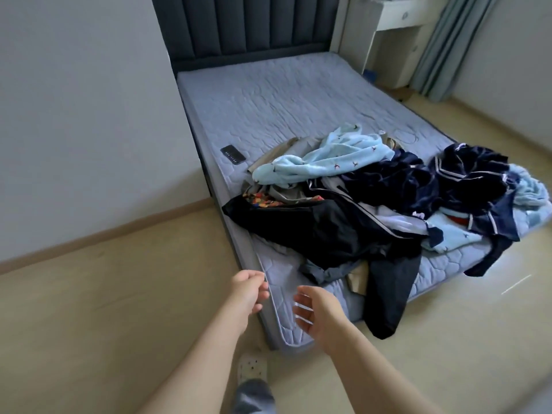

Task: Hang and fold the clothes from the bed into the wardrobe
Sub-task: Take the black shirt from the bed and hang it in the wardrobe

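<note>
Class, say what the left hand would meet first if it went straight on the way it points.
Probably the mattress edge just beyond the left hand, then the black garment; depth is unclear.

Head-worn view, angled down, near bed [268,94]

Black phone [233,154], white desk [400,14] — blue-grey curtain [442,49], 1 dotted slipper [251,367]

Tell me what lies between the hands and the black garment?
Only a strip of bare mattress separates the left hand and right hand from the black garment, in the head view.
</note>
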Demonstrator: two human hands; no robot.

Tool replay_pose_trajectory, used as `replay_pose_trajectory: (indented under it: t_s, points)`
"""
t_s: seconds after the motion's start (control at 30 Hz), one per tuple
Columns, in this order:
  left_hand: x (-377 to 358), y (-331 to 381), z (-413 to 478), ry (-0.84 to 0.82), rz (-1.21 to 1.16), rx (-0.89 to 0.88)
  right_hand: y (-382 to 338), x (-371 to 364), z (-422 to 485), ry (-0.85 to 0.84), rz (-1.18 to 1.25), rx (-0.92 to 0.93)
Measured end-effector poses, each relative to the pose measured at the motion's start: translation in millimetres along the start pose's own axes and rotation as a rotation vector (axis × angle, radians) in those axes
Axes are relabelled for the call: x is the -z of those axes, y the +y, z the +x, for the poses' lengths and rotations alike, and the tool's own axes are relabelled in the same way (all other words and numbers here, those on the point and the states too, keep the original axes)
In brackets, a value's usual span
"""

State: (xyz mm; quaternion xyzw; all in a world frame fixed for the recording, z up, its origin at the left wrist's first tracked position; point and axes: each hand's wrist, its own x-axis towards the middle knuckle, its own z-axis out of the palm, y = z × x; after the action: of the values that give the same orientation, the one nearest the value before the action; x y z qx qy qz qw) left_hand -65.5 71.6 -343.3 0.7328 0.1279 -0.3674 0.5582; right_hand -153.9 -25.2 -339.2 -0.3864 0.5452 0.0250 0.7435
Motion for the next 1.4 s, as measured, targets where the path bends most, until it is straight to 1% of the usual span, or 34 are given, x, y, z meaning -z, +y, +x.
replay_pose_trajectory:
  t_s: [0.1, 0.2, 0.43, 0.57, 0.7, 0.8, 0.93, 1.03, 1.1, 1.17, 1.23, 1.27, 1.3, 1.33, 1.4]
  points:
    - [-24.1, 25.9, 31.7, -0.042, 0.027, -0.01, -35.8, 5.2, 24.2, 0.038, 0.009, 0.031]
    - [-44.2, 58.6, 64.3, -0.072, 0.091, -0.033, -70.8, 3.0, 48.4, 0.059, 0.07, 0.056]
    - [-82.7, 112.0, 122.2, -0.085, 0.221, -0.071, -128.5, -2.2, 101.4, 0.09, 0.162, 0.016]
    - [-113.4, 127.5, 146.2, -0.07, 0.252, -0.071, -157.6, 16.6, 132.1, 0.11, 0.104, -0.01]
    - [-159.2, 142.2, 176.0, -0.015, 0.275, -0.068, -200.3, 43.6, 169.9, 0.066, 0.026, -0.016]
    - [-198.3, 150.1, 195.6, 0.018, 0.388, -0.099, -225.5, 69.6, 199.6, 0.041, -0.06, -0.022]
    - [-253.4, 145.4, 219.0, -0.001, 0.497, -0.073, -248.3, 112.3, 242.7, 0.035, -0.21, -0.067]
    - [-286.9, 135.7, 249.4, -0.022, 0.641, -0.066, -264.5, 139.1, 279.4, 0.042, -0.281, -0.079]
    - [-304.1, 127.1, 269.7, -0.023, 0.798, -0.083, -272.4, 155.4, 303.9, 0.042, -0.323, -0.088]
    - [-315.3, 116.1, 287.8, -0.069, 1.097, -0.217, -277.8, 166.4, 322.3, 0.045, -0.351, -0.09]
    - [-330.4, 108.6, 311.3, -0.16, 1.393, -0.413, -280.6, 176.8, 346.6, 0.05, -0.362, -0.103]
    - [-337.2, 106.1, 324.9, -0.187, 1.474, -0.473, -280.1, 180.5, 358.6, 0.052, -0.366, -0.114]
    - [-341.9, 106.1, 336.9, -0.182, 1.506, -0.482, -279.3, 182.3, 366.9, 0.052, -0.37, -0.122]
    - [-345.8, 105.3, 350.2, -0.157, 1.503, -0.449, -277.6, 183.5, 375.7, 0.048, -0.369, -0.129]
    - [-349.9, 102.3, 373.5, -0.113, 1.467, -0.33, -273.0, 184.3, 389.7, 0.035, -0.36, -0.145]
